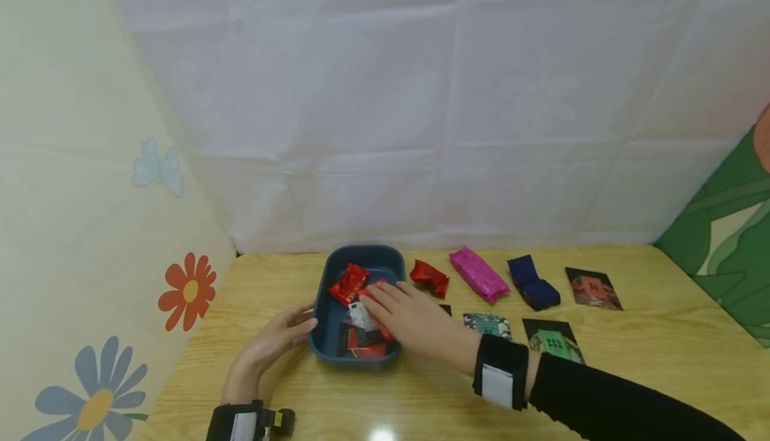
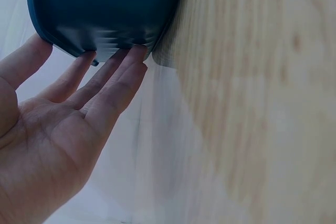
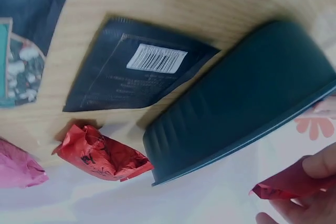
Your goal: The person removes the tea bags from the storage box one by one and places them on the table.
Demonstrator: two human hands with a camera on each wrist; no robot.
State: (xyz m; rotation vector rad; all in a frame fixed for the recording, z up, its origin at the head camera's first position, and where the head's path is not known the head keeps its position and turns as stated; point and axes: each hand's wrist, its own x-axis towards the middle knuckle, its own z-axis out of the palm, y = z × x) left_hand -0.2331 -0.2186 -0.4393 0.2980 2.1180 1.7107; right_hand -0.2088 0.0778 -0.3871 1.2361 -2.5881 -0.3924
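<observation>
A dark blue plastic bin [image 1: 355, 363] stands on the wooden table near the back. My left hand [image 1: 271, 344] is at its left side, fingers nearly straight against the wall and thumb at the rim, as the left wrist view shows. Over the bin's right side, my right hand [image 1: 421, 321] pinches a small red packet [image 3: 283, 184] between thumb and fingers. Inside the bin lie a crinkled red packet [image 1: 349, 284], a white-and-grey piece [image 1: 361, 316] and a flat red-and-black packet [image 1: 367, 349]. The right hand hides part of the contents.
Right of the bin lie another red packet [image 1: 430, 277], a pink packet [image 1: 479, 274], a folded dark blue item [image 1: 532, 287] and a black sachet with a barcode [image 3: 152, 59]. Several flat picture sachets [image 1: 594, 288] lie farther right. White cloth [image 1: 373, 127] hangs behind the table.
</observation>
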